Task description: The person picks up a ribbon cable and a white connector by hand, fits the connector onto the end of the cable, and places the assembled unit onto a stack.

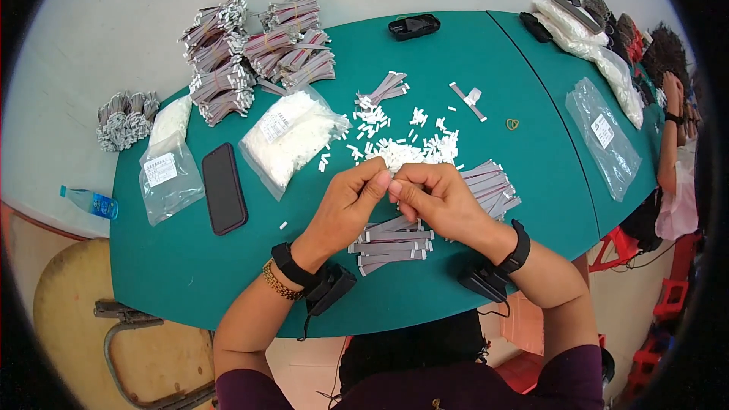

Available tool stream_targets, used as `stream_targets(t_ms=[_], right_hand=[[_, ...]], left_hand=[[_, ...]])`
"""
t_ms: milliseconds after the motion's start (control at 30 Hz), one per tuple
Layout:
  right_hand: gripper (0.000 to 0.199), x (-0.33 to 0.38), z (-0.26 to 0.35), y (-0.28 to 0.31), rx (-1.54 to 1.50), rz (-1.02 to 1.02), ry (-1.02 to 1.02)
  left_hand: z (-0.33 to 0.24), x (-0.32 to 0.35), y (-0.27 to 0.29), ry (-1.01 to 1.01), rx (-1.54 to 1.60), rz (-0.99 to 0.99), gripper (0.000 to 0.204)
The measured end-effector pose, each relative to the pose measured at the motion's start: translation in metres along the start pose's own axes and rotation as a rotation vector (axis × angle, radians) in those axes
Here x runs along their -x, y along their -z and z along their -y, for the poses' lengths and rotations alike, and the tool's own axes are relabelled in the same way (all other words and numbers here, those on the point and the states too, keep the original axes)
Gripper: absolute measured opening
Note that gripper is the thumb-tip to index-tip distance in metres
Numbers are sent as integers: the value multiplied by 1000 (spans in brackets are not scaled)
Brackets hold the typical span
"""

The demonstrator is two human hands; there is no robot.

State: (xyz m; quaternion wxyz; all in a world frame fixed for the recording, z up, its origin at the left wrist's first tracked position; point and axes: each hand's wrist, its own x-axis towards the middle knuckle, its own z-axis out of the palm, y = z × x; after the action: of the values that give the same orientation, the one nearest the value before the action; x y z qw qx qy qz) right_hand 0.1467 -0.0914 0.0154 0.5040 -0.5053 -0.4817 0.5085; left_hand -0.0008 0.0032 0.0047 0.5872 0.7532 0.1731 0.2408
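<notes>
Both with left hand [342, 201] and right hand [442, 199], pinching thumbs to fingers, cannot tell around what, near white connector housings [437, 150] and grey ribbon cables [393, 246].

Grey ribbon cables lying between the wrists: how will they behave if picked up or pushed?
The grey ribbon cables probably flex, being thin, flat strips. They're likely light, given that slim build. Pushed, they would probably slide apart: they lie loosely overlapped at differing angles, with no band visible around them.
</notes>
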Motion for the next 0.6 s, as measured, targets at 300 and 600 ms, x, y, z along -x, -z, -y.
stream_targets(t_ms=[300, 600], right_hand=[[26, -3, -4, -1, 19, 1, -10], [25, -5, 5, 11, -16, 83, -70]], left_hand=[[6, -1, 3, 5, 50, 16, 35], [-1, -4, 3, 136, 310, 19, 30]])
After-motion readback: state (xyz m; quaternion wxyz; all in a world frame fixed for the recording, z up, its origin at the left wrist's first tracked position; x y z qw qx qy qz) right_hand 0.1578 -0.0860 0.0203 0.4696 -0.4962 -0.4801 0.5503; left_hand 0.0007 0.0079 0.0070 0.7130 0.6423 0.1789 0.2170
